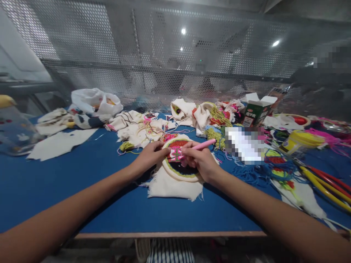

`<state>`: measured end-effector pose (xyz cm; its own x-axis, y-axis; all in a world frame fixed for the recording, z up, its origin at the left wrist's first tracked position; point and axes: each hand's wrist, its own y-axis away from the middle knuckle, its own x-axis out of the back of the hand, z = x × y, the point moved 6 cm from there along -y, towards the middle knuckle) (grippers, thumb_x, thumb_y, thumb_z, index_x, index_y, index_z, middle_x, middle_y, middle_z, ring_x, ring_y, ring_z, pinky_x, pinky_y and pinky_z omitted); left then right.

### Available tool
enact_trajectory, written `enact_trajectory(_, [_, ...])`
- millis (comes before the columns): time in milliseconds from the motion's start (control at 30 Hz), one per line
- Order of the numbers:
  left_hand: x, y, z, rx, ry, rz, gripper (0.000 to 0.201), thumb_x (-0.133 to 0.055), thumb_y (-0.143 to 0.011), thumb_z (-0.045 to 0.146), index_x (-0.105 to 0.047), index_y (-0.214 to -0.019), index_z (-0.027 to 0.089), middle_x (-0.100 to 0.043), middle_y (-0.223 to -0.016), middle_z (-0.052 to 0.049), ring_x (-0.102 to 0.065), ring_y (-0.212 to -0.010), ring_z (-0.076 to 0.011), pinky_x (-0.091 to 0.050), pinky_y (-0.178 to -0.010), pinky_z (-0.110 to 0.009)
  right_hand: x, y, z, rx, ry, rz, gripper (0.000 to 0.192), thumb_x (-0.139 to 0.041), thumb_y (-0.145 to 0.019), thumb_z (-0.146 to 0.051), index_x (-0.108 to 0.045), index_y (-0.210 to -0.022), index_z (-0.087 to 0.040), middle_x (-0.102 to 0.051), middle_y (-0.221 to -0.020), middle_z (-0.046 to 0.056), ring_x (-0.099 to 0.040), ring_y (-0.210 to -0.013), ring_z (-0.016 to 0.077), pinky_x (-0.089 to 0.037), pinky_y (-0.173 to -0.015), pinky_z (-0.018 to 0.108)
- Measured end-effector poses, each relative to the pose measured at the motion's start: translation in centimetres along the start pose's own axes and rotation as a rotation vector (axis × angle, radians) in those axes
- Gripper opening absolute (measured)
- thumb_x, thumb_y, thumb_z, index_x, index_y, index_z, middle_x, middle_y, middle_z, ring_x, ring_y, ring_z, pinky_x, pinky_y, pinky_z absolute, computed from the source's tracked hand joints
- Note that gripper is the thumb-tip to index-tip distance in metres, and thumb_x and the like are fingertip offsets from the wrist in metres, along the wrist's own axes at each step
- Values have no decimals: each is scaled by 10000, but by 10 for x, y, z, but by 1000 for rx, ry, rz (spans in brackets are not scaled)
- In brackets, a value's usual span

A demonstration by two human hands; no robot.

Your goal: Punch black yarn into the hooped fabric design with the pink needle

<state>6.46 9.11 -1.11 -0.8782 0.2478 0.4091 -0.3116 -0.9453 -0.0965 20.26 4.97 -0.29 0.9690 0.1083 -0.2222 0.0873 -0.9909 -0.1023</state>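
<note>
A round wooden embroidery hoop [183, 178] lies on the blue table before me, holding cream cloth [175, 190] with frayed edges. Stitched yarn areas in red, yellow-green and black show inside it, with a pink, white and green patterned patch [173, 155] across the middle. My left hand [153, 155] is closed at the hoop's left side, its thumb reaching to the patch. Between the fingers of my right hand [201, 162] is a pink pen-shaped punch needle [204, 144], tilted up to the right. Its tip is hidden by my fingers.
Scrap cloth [134, 128] and yarn [253, 171] spread behind and to the right. A white plastic bag [95, 102], a green box [256, 111], a yellow tub [300, 142] and yellow-and-red-handled tools [326, 184] surround the work. Perforated metal [164, 73] stands behind the table.
</note>
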Motion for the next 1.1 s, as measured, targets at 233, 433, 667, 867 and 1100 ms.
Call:
enact_trajectory(233, [-8,22,1,219,272,-154,376,-618,-679,316,-532,-993,127,-663,-899,-97,-640,-736,-206,-495,-656,-314,7,11,-8,-98,11,-63,103,-645,-635,-182,-550,-668,-162,-432,-349,-89,-333,-307,39,-241,-339,169])
enact_trajectory(433, [-27,42,3,275,618,-519,458,-663,-657,158,-471,-1072,158,-669,-936,-86,-653,-751,-193,-521,-683,-305,6,28,-7,-140,125,-148,119,-672,-671,-222,-569,-686,-163,-502,-409,-65,-392,-325,41,-277,-329,151])
enact_trajectory(667, [-31,33,-3,218,498,-498,411,-660,-706,214,-459,-1061,168,-628,-1063,-71,-608,-930,-204,-513,-776,-299,13,32,-4,-144,147,-161,218,-647,-681,-245,-470,-573,-176,-492,-495,-34,-408,-423,64,-267,-391,183])
enact_trajectory(867, [-29,37,-4,216,511,-496,361,-637,-723,192,-477,-1047,212,-638,-1055,-34,-606,-958,-217,-518,-790,-320,25,45,-4,-151,314,-244,260,-599,-726,-315,-442,-555,-199,-427,-535,-18,-356,-503,108,-253,-440,230])
enact_trajectory(1100, [-30,38,-4,204,506,-480,344,-618,-737,180,-493,-1049,252,-648,-1052,-1,-623,-944,-202,-535,-758,-275,21,48,-8,-98,458,-286,260,-546,-755,-304,-430,-544,-206,-414,-528,-21,-328,-485,106,-242,-418,225])
